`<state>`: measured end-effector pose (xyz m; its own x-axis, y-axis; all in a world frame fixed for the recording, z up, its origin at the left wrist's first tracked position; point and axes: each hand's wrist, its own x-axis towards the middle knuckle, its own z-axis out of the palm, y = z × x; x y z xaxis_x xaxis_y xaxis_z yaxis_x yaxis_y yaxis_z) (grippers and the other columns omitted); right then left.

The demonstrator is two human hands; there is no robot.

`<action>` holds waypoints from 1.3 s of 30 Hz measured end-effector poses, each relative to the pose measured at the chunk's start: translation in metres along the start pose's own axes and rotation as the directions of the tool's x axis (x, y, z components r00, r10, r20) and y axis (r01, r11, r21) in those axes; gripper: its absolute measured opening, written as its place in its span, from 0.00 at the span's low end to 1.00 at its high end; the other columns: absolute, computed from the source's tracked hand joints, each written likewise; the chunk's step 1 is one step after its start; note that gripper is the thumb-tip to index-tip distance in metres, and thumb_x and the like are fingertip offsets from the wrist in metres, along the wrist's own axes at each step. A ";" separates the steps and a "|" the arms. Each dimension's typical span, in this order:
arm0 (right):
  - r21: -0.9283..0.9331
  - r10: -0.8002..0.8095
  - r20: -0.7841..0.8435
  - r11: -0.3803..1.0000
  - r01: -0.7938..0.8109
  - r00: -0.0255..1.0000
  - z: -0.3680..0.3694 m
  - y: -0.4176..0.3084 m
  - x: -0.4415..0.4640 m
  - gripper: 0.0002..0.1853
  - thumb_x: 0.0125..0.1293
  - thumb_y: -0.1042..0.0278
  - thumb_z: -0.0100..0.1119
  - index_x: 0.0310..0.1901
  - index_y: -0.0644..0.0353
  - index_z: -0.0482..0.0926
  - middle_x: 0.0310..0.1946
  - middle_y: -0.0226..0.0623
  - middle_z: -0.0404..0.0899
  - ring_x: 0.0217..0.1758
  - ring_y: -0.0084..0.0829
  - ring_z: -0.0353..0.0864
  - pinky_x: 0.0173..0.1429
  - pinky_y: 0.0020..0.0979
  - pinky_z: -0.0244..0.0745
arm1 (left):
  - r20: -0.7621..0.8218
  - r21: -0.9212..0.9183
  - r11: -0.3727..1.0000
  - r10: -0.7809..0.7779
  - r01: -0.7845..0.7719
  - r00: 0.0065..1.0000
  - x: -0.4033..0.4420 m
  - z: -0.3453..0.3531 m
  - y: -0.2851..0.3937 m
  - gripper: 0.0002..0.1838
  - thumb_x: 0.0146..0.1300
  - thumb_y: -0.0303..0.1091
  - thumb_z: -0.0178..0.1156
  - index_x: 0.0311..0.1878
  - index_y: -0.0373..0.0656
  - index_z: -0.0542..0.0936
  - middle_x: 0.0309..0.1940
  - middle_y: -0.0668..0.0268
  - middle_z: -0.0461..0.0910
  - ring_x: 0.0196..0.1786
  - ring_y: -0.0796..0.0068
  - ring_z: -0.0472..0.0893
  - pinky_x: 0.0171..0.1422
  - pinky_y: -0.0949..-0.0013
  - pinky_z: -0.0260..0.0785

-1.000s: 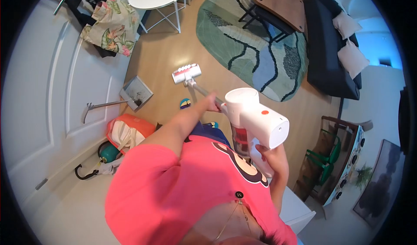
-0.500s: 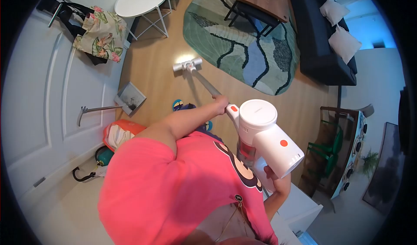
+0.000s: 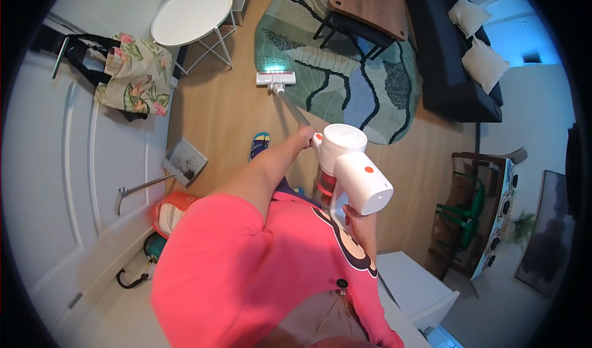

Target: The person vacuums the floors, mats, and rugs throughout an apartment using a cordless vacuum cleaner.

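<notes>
A white cordless vacuum cleaner (image 3: 346,147) with red accents slants across the middle in front of my body. My left hand (image 3: 306,136) is wrapped round the top of its grey tube, beside the motor unit. Below the motor body, my right hand (image 3: 356,217) grips the white handle, its fingers partly hidden. At the tube's far end, the floor head (image 3: 275,80) lies at the left edge of the green patterned rug (image 3: 345,70), and its light shines on the rug.
A round white table (image 3: 192,13) stands at the upper left, near a door with a floral bag (image 3: 137,76). A long-handled dustpan (image 3: 185,161) and orange bag (image 3: 169,212) are on the left. Wooden table (image 3: 369,5), dark sofa (image 3: 447,58) and white cabinet (image 3: 414,286) are beyond or right.
The floor head has moved from bare floor onto the rug's edge. The motor body has swung left since half a second ago, with both hands still on the vacuum.
</notes>
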<state>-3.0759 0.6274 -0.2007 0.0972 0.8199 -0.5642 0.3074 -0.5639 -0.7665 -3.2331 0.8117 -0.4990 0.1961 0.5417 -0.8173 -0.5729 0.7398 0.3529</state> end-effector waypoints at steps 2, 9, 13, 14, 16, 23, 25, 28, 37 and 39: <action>0.093 0.012 -0.009 0.996 -0.011 1.000 0.025 -0.015 0.021 0.13 0.51 0.75 0.63 0.38 0.67 0.74 0.22 0.34 0.74 0.16 0.23 0.70 0.20 0.27 0.64 | -0.060 -0.053 0.998 -0.033 0.029 0.998 0.006 -0.012 0.012 0.22 0.56 0.20 0.45 0.55 0.31 0.59 0.41 0.48 0.72 0.31 0.53 0.80 0.24 0.53 0.74; -0.197 0.083 -0.036 0.976 -0.089 0.996 0.065 -0.086 0.056 0.15 0.51 0.72 0.63 0.40 0.67 0.75 0.20 0.34 0.74 0.17 0.22 0.70 0.21 0.28 0.65 | -0.025 -0.069 0.997 -0.029 0.027 0.999 0.001 -0.019 0.079 0.13 0.57 0.21 0.45 0.47 0.31 0.66 0.36 0.51 0.74 0.31 0.56 0.80 0.26 0.52 0.75; -0.257 0.107 -0.065 0.959 -0.120 0.992 0.078 -0.097 0.074 0.15 0.53 0.70 0.62 0.41 0.67 0.74 0.21 0.35 0.75 0.16 0.23 0.70 0.21 0.28 0.65 | 0.096 0.031 0.996 -0.084 0.081 0.992 0.036 -0.035 0.092 0.12 0.58 0.24 0.48 0.46 0.34 0.67 0.34 0.53 0.73 0.32 0.59 0.79 0.30 0.54 0.76; -0.224 0.115 -0.076 0.966 -0.130 0.990 0.085 -0.100 0.078 0.15 0.53 0.70 0.62 0.41 0.67 0.74 0.21 0.35 0.75 0.16 0.23 0.70 0.21 0.28 0.65 | 0.075 0.015 0.998 -0.060 0.059 0.995 0.036 -0.037 0.098 0.12 0.58 0.25 0.49 0.45 0.36 0.68 0.34 0.54 0.73 0.32 0.60 0.79 0.30 0.55 0.76; -0.154 0.129 -0.095 0.978 -0.142 0.987 0.100 -0.102 0.085 0.15 0.54 0.70 0.61 0.42 0.68 0.74 0.20 0.35 0.74 0.16 0.23 0.70 0.20 0.28 0.64 | 0.031 -0.012 1.000 -0.009 0.010 0.999 0.033 -0.046 0.112 0.10 0.58 0.27 0.51 0.44 0.38 0.70 0.35 0.56 0.73 0.32 0.62 0.79 0.31 0.58 0.76; -0.209 0.018 -0.010 0.978 -0.019 1.000 0.130 -0.089 0.145 0.19 0.53 0.68 0.61 0.45 0.69 0.73 0.31 0.43 0.77 0.27 0.30 0.76 0.31 0.33 0.71 | -0.060 0.116 0.990 0.089 -0.082 0.994 -0.008 -0.102 0.175 0.05 0.58 0.30 0.48 0.36 0.46 0.72 0.33 0.65 0.72 0.29 0.72 0.76 0.27 0.72 0.71; -0.236 -0.074 0.015 0.969 0.075 0.997 0.140 -0.082 0.168 0.20 0.54 0.67 0.61 0.47 0.68 0.73 0.38 0.46 0.78 0.35 0.35 0.78 0.39 0.34 0.72 | -0.168 0.180 0.981 0.102 -0.071 0.981 -0.023 -0.118 0.186 0.04 0.57 0.31 0.47 0.35 0.47 0.72 0.30 0.67 0.72 0.28 0.74 0.75 0.28 0.74 0.70; -0.193 -0.260 0.020 0.947 0.259 0.965 0.160 -0.092 0.196 0.17 0.54 0.68 0.59 0.44 0.68 0.73 0.33 0.42 0.74 0.33 0.34 0.75 0.36 0.32 0.68 | -0.230 0.174 0.982 0.111 -0.071 0.967 -0.036 -0.150 0.196 0.04 0.57 0.31 0.47 0.35 0.48 0.72 0.30 0.68 0.72 0.28 0.76 0.74 0.29 0.73 0.70; -0.292 -0.521 0.039 0.810 0.508 0.853 0.228 -0.132 0.294 0.19 0.57 0.61 0.56 0.49 0.59 0.74 0.33 0.44 0.79 0.30 0.37 0.79 0.32 0.35 0.72 | -0.287 0.199 0.980 0.066 -0.008 0.956 -0.077 -0.167 0.186 0.07 0.59 0.32 0.46 0.39 0.46 0.71 0.34 0.68 0.71 0.31 0.77 0.74 0.33 0.74 0.69; -0.441 -0.549 0.041 0.739 0.509 0.835 0.240 -0.113 0.338 0.22 0.57 0.56 0.55 0.52 0.56 0.72 0.44 0.46 0.78 0.44 0.43 0.79 0.43 0.37 0.74 | -0.224 0.225 0.974 0.091 -0.039 0.970 -0.081 -0.166 0.183 0.10 0.61 0.33 0.46 0.44 0.46 0.70 0.35 0.68 0.71 0.32 0.77 0.74 0.34 0.73 0.69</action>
<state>-3.3050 0.9444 -0.3782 -0.1269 0.9899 -0.0625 0.6943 0.0436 -0.7183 -3.4859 0.8367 -0.4437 -0.0399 0.5038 -0.8629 -0.3863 0.7887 0.4783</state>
